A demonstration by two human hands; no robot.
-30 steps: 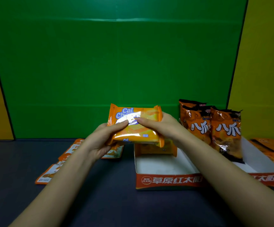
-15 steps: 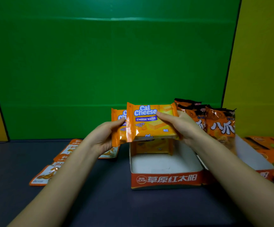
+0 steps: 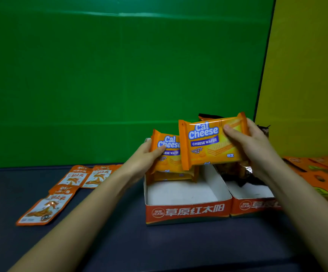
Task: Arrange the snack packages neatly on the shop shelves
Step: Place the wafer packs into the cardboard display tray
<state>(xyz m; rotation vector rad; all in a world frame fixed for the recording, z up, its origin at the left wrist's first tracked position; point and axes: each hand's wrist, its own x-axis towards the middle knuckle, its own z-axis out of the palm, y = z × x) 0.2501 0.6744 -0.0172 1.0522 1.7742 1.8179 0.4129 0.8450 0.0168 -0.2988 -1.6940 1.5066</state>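
Note:
My right hand grips an orange Cal Cheese wafer pack by its right end, upright above the left display tray. My left hand holds a second Cal Cheese pack by its left edge, standing at the back of that tray and partly behind the first pack. More orange wafer packs stand under it at the tray's back wall. The front of the tray's white floor is bare.
A second red-fronted tray on the right holds dark orange snack bags, mostly hidden by my right hand. Three flat orange sachets lie on the dark shelf at left. Orange boxes sit far right. Green and yellow boards stand behind.
The two packs were held together as one stack, then my hands separated them. The right-hand pack has shifted right and up; the left-hand pack has dropped toward the tray's back.

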